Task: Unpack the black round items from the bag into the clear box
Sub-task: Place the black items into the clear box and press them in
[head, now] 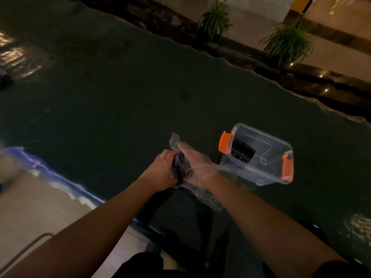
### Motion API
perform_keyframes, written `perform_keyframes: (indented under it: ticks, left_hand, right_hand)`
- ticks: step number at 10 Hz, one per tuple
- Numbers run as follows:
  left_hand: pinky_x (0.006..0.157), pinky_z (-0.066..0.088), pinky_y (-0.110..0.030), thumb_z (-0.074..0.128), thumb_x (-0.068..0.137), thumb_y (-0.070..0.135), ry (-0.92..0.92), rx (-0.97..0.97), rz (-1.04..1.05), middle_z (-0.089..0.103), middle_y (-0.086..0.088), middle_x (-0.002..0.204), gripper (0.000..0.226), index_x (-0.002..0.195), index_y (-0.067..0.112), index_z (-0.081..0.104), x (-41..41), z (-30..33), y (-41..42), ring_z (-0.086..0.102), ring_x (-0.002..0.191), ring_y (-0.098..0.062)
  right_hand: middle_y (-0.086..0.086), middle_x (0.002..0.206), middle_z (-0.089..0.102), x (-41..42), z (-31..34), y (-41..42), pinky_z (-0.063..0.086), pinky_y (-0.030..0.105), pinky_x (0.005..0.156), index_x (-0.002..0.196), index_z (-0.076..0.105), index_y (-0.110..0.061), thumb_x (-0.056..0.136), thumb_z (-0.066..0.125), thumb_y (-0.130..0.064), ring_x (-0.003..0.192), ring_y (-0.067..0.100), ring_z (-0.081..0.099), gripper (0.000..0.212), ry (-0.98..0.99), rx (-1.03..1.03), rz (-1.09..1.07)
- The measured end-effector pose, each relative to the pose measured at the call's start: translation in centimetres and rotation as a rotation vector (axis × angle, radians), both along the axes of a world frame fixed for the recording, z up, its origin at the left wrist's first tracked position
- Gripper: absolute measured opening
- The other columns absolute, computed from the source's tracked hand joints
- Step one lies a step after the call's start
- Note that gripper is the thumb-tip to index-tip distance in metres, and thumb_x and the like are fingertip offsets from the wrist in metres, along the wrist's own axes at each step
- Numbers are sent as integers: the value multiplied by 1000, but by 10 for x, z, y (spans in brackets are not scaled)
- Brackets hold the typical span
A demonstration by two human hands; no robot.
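A crumpled clear plastic bag (pixel 202 194) with black round items (pixel 180 167) inside lies near the front of the dark green table (pixel 120 97). My left hand (pixel 160 171) grips the bag from the left, fingers closed around the black bundle. My right hand (pixel 197 165) is pushed inside the bag, the plastic covering it like a glove, and rests against the black items. To the right stands the clear box (pixel 267 171) with orange latches, lid off. A stack of black round items (pixel 242 152) lies inside it at its left end.
The table's wavy far edge runs diagonally, with dark ledges and two potted plants (pixel 214 19) beyond it. A blue-lit strip (pixel 50 173) marks the near left edge above a pale tiled floor. A metal bar (pixel 26 249) sits at the lower left.
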State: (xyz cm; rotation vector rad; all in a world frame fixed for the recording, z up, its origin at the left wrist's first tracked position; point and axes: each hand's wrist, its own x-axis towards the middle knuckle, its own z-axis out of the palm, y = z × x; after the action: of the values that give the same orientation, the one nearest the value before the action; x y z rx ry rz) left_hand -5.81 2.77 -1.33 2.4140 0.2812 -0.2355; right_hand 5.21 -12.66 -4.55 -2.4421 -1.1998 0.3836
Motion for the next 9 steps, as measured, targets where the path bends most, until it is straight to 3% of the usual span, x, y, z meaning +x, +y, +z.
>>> perform_keyframes:
  ticks: [1, 2, 3, 4, 5, 6, 8, 9]
  left_hand:
    - [116, 35, -36, 92, 64, 37, -3, -5, -3, 39, -3, 148, 105, 150, 20, 35, -1, 0, 4, 44, 134, -22]
    - [117, 36, -39, 89, 58, 58, 13, 12, -18, 36, 0, 149, 118, 153, 21, 30, -2, 2, 8, 41, 135, -19]
    - [112, 42, -44, 68, 58, 84, -31, 47, -37, 41, -1, 145, 118, 151, 21, 32, -3, 6, 9, 45, 131, -20]
    - [108, 45, -49, 58, 69, 76, -43, 49, -57, 43, -1, 142, 99, 151, 29, 31, -2, 9, 10, 46, 128, -23]
    - [105, 45, -52, 55, 77, 62, -29, 87, -110, 44, -4, 143, 85, 153, 33, 30, 0, 11, 10, 46, 126, -28]
    - [107, 43, -53, 60, 87, 47, -8, 107, -140, 43, -6, 145, 76, 154, 25, 33, 3, 12, 7, 45, 129, -29]
    - [111, 43, -47, 61, 94, 40, 7, 160, -149, 37, -5, 150, 74, 157, 18, 29, 8, 14, 2, 45, 132, -22]
    - [107, 47, -42, 65, 93, 32, 9, 178, -139, 34, -5, 149, 76, 157, 18, 27, 12, 16, 0, 48, 127, -22]
  right_hand:
    - [-21, 128, 57, 0, -3, 28, 33, 6, 103, 141, 54, -27, 93, 68, -31, 123, -18, 45, 50, -3, -322, -324]
    - [2, 130, 55, 8, 2, 28, 38, 27, 105, 135, 53, -16, 89, 72, -30, 125, 16, 52, 52, 68, -354, -152]
    - [3, 139, 40, 7, 5, 8, 34, 27, 103, 145, 37, -21, 80, 77, -42, 127, 20, 42, 78, 79, -325, -37]
    - [5, 144, 35, 0, 5, -4, 30, 24, 101, 151, 28, -23, 78, 74, -53, 129, 22, 39, 92, -40, -262, 47]
    - [15, 147, 40, -2, 5, -3, 30, 32, 112, 151, 33, -4, 89, 71, -32, 137, 28, 37, 78, -6, -217, 82]
    - [19, 151, 41, -6, 13, -10, 29, 42, 114, 149, 38, -3, 85, 74, -16, 139, 32, 34, 74, -1, -140, 93]
    - [17, 148, 40, -11, 16, -10, 25, 35, 116, 148, 36, -2, 98, 62, -20, 140, 31, 36, 59, -33, -263, 98]
    - [15, 143, 43, -15, 16, -16, 27, 33, 113, 143, 42, -3, 92, 69, -17, 135, 28, 39, 60, -32, -212, 65]
